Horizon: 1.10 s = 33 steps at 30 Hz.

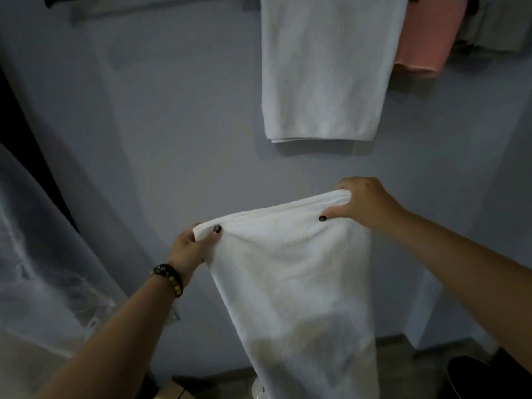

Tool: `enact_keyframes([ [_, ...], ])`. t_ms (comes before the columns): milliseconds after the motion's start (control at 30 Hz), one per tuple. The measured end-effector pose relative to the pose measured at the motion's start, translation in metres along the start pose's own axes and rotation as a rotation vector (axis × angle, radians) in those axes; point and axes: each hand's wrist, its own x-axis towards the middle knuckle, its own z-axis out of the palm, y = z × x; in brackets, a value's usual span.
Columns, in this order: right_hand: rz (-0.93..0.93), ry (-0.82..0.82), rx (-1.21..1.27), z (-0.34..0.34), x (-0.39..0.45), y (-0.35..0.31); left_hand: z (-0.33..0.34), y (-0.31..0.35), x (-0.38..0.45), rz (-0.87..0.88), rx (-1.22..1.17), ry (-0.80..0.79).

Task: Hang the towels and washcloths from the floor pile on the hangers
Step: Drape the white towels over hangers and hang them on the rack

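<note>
Wall: a pale blue-grey wall (178, 116) is filling the background, under dim light.
Curtain: a sheer pale curtain (43, 254) is hanging at the left edge, with a dark gap behind its upper part.
Floor: a strip of brownish floor (403, 349) is showing at the bottom right, where the wall is meeting it.
Held towel: a white towel (293, 298) is hanging in front of the wall, low in the centre; its top edge is running stretched between the two hands, tilted up to the right, and its length is dropping out of the bottom of the frame.
Hung white towel: a folded white towel (325, 70) is hanging flat against the wall at the upper centre; its support is lying outside the frame.
Pink towel: a pink towel (426, 38) is hanging just beside the hung white towel on its right, partly behind it.
Grey cloth: a grey cloth (495, 21) is hanging at the top right corner, beside the pink towel.
Rail: a dark rail (144, 4) is running along the top left.
Right hand: the right hand (365, 203) is pinching the bunched upper right corner of the held towel, thumb in front, fingers behind.
Left hand: the left hand (193, 246) is pinching the upper left corner, thumb on the front face.
Bracelet: a dark beaded bracelet (168, 277) is sitting on the left wrist.
Dark object: a round dark object (472, 375) is showing at the bottom right; I cannot tell what it is.
</note>
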Motion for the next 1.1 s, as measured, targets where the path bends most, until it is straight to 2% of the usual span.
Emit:
enact_keyframes([
  [67,-0.001,0.007,-0.02,-0.001,0.003,0.01,0.013,-0.002,-0.004,0.0,-0.044,0.021],
  [133,0.046,0.015,-0.02,-0.001,0.006,0.022,0.029,0.008,-0.006,0.094,-0.026,0.107],
  [267,0.161,-0.089,-0.05,-0.007,0.012,0.049,0.056,0.039,-0.009,0.314,0.095,0.301],
  [400,0.191,-0.163,0.015,-0.007,0.018,0.068,0.071,0.069,-0.006,0.578,0.322,0.369],
  [500,0.149,-0.272,0.001,-0.005,0.029,0.055,0.077,0.087,-0.003,0.694,0.396,0.387],
  [633,-0.022,-0.36,0.409,0.006,0.045,-0.023,0.072,0.098,0.006,0.816,0.553,0.302],
  [767,-0.185,-0.486,0.498,0.031,0.063,-0.086,0.053,0.106,0.009,0.864,0.67,0.279],
  [967,-0.188,-0.372,0.503,0.086,0.08,-0.084,-0.001,0.112,0.021,0.842,0.689,0.401],
  [1100,-0.117,-0.258,0.337,0.116,0.086,-0.073,-0.032,0.113,0.038,0.758,0.612,0.535],
])
